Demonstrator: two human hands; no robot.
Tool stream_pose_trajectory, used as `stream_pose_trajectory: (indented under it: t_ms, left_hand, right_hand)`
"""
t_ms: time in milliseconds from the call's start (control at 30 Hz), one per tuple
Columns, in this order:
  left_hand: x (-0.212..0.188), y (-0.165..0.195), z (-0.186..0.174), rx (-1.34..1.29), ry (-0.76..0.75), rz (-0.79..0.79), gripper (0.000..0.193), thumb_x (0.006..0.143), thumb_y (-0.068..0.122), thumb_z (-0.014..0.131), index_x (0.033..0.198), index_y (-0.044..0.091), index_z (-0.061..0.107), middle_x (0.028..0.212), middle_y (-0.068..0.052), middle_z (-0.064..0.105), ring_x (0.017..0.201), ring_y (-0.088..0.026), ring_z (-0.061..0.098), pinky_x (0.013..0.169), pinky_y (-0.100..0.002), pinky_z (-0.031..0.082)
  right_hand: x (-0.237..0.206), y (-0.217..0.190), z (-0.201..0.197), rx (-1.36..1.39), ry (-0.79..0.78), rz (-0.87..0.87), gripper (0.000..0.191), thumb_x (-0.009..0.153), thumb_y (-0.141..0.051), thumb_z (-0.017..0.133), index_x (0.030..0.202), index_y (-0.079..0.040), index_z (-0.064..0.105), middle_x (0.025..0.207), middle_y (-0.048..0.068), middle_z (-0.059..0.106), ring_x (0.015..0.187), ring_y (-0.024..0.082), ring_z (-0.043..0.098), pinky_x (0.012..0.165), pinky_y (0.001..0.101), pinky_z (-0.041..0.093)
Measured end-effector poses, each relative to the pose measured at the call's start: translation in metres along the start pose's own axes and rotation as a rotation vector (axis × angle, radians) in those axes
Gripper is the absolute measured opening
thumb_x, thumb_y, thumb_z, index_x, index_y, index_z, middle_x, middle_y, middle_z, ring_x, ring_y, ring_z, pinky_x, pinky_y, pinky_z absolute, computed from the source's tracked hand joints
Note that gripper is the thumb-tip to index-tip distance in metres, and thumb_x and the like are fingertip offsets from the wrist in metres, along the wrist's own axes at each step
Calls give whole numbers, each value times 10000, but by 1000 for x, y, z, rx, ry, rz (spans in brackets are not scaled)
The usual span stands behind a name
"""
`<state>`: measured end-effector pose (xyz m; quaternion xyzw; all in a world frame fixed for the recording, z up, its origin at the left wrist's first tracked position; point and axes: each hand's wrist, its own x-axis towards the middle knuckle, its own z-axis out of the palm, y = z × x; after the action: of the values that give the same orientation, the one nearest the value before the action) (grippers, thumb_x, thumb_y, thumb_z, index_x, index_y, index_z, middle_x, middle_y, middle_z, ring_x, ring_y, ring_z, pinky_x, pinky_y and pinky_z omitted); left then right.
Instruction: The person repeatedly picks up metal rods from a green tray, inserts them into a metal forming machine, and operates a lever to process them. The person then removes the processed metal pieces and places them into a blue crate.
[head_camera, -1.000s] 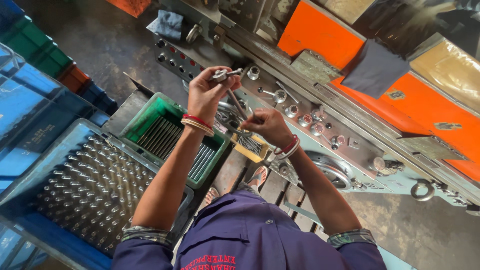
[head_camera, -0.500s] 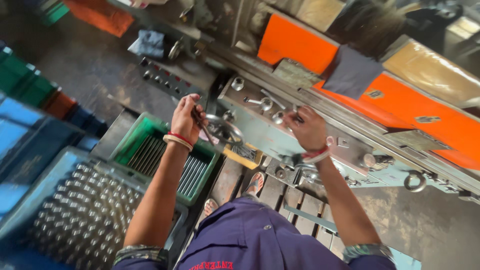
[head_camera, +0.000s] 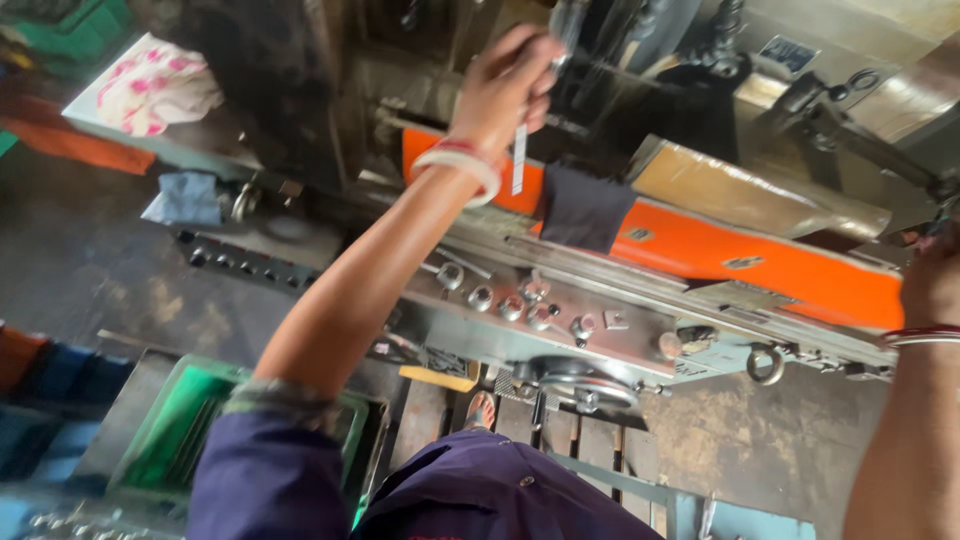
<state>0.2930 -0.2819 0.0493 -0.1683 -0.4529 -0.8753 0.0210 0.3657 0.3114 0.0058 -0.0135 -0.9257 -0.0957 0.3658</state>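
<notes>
Orange machine panel (head_camera: 700, 245), left hand (head_camera: 505, 85) fingers closed on blurred metal part (head_camera: 560, 40), right hand (head_camera: 935, 280) cut off, grip unclear

Here's the person from above: a dark purple-blue shirt (head_camera: 490, 500) fills the bottom of the view, with a small round button showing on the cloth. The left sleeve (head_camera: 262, 470) is pushed up to the elbow, its rolled cuff a paler, greyish band. On the left wrist sit stacked bangles (head_camera: 462, 163), white with a red one tucked among them. Over at the right edge, the right wrist wears thin bangles (head_camera: 920, 335) too, red and pale. Below, between the slats, a bare foot (head_camera: 480, 410) in an open sandal peeks out
</notes>
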Motion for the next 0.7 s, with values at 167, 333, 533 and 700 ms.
stream_pose_trajectory:
  t_ms: [167, 333, 533, 700]
  left_hand:
    - [141, -99, 56, 89, 194, -227, 223, 930, 344, 678, 1011, 137, 665, 704, 34, 544, 518, -96, 476, 413, -275, 357]
    - [197, -186, 62, 68, 504, -508, 262, 943, 346, 645, 965, 85, 660, 724, -37, 596, 532, -162, 534, 456, -335, 416]
    - [255, -233, 81, 9, 607, -536, 333, 959, 348, 606, 909, 23, 655, 748, -122, 658, 550, -241, 605, 509, -408, 486]
    - [284, -255, 87, 40, 620, -464, 381, 978, 373, 575, 888, 5, 608, 639, -126, 579, 470, -226, 544, 445, -389, 435]
  right_hand:
    - [44, 52, 10, -155, -149, 78, 300, 1126, -241, 582, 955, -13, 676, 867, 187, 678, 820, 346, 686, 730, 433, 535]
    - [69, 89, 34, -234, -214, 132, 414, 1153, -313, 502, 956, -5, 697, 830, 216, 688, 788, 365, 694, 720, 447, 536]
    - [85, 133, 71, -237, -257, 124, 526, 1177, -382, 456, 946, 3, 730, 809, 254, 695, 793, 424, 698, 747, 506, 537]
    - [75, 150, 92, -104, -256, 166, 505, 1165, -352, 417, 928, 0, 692, 834, 251, 683, 823, 437, 688, 743, 495, 533]
